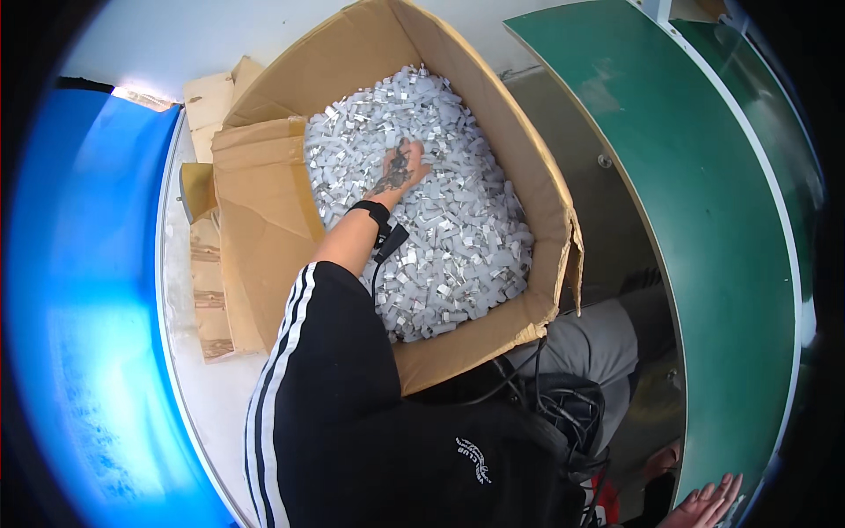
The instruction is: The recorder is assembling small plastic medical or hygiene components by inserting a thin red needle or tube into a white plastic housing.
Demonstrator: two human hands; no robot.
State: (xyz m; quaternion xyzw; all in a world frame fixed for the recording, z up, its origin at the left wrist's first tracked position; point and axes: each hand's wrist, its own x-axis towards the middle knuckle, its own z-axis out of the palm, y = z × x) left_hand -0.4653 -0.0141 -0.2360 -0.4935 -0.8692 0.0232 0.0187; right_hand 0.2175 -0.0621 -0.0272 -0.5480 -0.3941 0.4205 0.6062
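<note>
A big cardboard box [537,211] holds a heap of small whitish translucent plastic pieces [458,246] with shiny metal parts. My left arm reaches into it, and my left hand [403,167] rests on the heap, back up. Its fingers curl down among the pieces, so the fingertips and whatever they grip are hidden. The thumb points off to the right. Around that wrist is a black strap [377,216] with a small dark device and a cable. At the lower right edge, my right hand [709,503] lies by the green tabletop, fingers stretched out and holding nothing.
A long green tabletop [704,220] with a pale edge curves down the right. Bright blue sheeting [88,308] fills the left side. Wooden boards [208,290] stand beside the box, whose flap [260,202] folds outward. Black cables [563,405] lie over my lap.
</note>
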